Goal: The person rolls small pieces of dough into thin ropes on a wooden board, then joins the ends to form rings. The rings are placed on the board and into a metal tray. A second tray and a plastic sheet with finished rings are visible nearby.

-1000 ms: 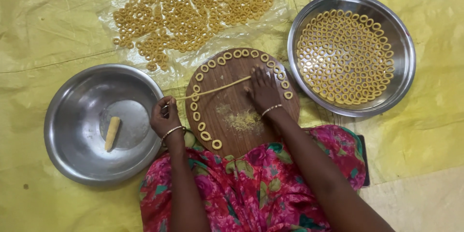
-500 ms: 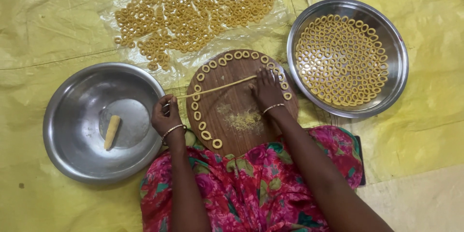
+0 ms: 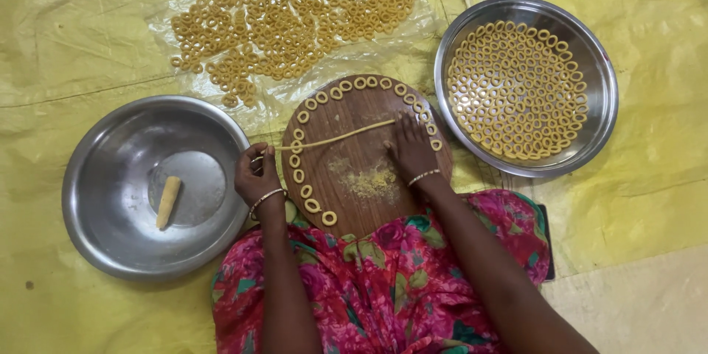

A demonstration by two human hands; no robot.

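Note:
A round wooden board [image 3: 354,177] lies in front of me with small dough rings [image 3: 311,205] along its left and top rim. A thin yellow dough rope [image 3: 335,137] stretches across the board. My left hand [image 3: 255,175] pinches the rope's left end at the board's left edge. My right hand [image 3: 409,149] lies flat with its fingers pressed on the rope's right end. A patch of loose yellow crumbs [image 3: 375,181] sits on the board below the rope.
A steel bowl [image 3: 110,221] at the left holds one short dough log [image 3: 168,201]. A steel plate [image 3: 597,81] at the right is packed with dough rings. Many more rings lie on a clear plastic sheet [image 3: 221,4] at the back, over a yellow tarp [image 3: 649,199].
The rope has grown a little longer and thinner under my right hand. The view has shifted slightly; both hands stay at the rope's ends.

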